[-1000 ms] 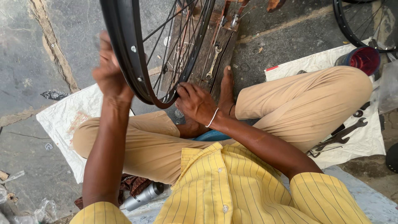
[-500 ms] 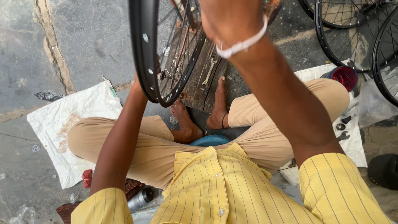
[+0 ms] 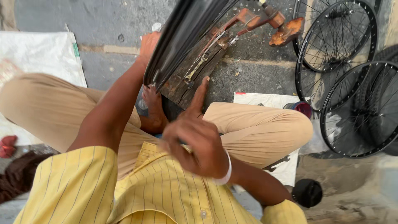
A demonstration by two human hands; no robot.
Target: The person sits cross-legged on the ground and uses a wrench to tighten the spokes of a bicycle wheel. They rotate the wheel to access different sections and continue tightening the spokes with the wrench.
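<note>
Grey concrete floor (image 3: 257, 79) lay under a seated person in tan trousers. Their left hand (image 3: 148, 43) gripped the black bicycle rim (image 3: 182, 37), held tilted over a rusty wooden truing stand (image 3: 207, 62). Their right hand (image 3: 199, 141) hovered loosely curled, index finger extended, holding nothing. Spoked wheels (image 3: 344, 74) leaned at right.

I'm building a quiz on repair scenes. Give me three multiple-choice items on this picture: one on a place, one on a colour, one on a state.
1. Where are the spare wheels?
A. person's right
B. on the lap
C. on the white sack

2. What colour is the shirt?
A. blue
B. yellow
C. red

3. What is the right hand doing?
A. gripping the rim
B. holding a spanner
C. raised, holding nothing

Key:
1 A, the spare wheels stand at the right edge.
2 B, the shirt is yellow striped.
3 C, the right hand lifts empty, while the left hand holds the black rim.
</note>
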